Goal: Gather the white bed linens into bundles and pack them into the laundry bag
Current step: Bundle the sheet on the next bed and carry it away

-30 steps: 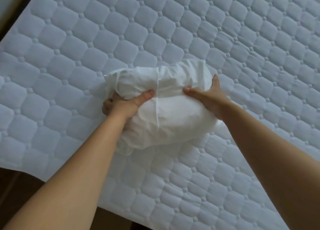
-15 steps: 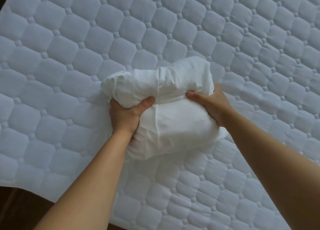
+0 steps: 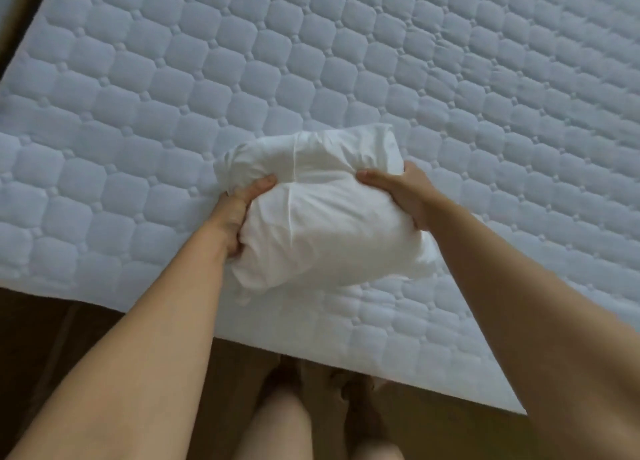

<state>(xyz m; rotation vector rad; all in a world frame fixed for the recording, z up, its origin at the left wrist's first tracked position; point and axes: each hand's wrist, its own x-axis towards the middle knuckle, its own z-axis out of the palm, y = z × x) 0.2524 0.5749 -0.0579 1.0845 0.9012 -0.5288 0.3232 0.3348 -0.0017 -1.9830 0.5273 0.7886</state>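
A bundle of white bed linen (image 3: 322, 224), rolled into a rounded, creased mass, is seen clasped from both sides over the near part of a quilted mattress (image 3: 166, 99), close to its front edge. The left grip (image 3: 235, 214) is closed on the bundle's left flank, with the thumb laid across the top of the cloth and the fingers curled in under it. The right grip (image 3: 405, 193) is closed on the right flank, the thumb pressed into the upper fold and the fingers hidden round the far side. A vertical crease is shown running down the cloth between the two thumbs. Whether the bundle rests on the mattress or is held just clear of it cannot be told. The mattress is covered in a pale, hexagon-stitched surface with light wrinkles towards the right. Dark wooden floor (image 3: 52, 338) is shown along the bed's near edge, where the person's bare legs (image 3: 280, 421) are partly visible.
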